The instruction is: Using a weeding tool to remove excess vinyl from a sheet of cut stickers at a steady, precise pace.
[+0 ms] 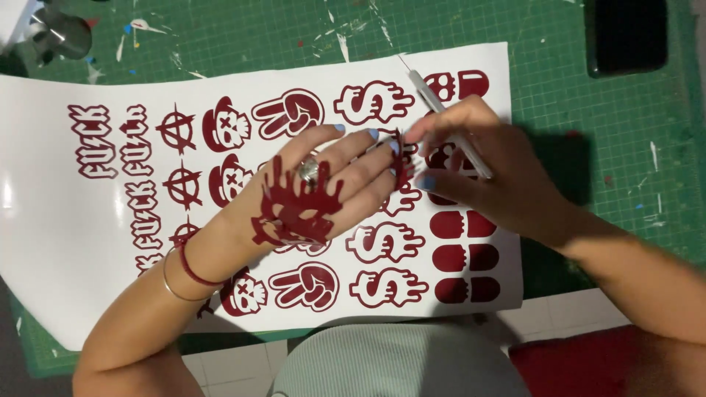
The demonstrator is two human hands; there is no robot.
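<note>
A thin white weeding tool (450, 125) lies slanted across the right hand (478, 165), its long axis running from lower right to upper left, the fine tip pointing up and away past the fingertips toward the top edge of the white vinyl sheet (66, 220). The right hand's thumb and fingers are closed around the tool's shaft and also pinch a small scrap of dark red vinyl (401, 163) that hangs just between the two hands' fingertips. The left hand (323, 184) lies flat on the sheet, fingers stretched out and slightly spread, holding nothing, its fingertips touching the scrap. A bunch of peeled dark red vinyl waste (294, 209) clings to the back of that hand, just behind a ring (308, 170). Under the sheet lies a green cutting mat (573, 44).
</note>
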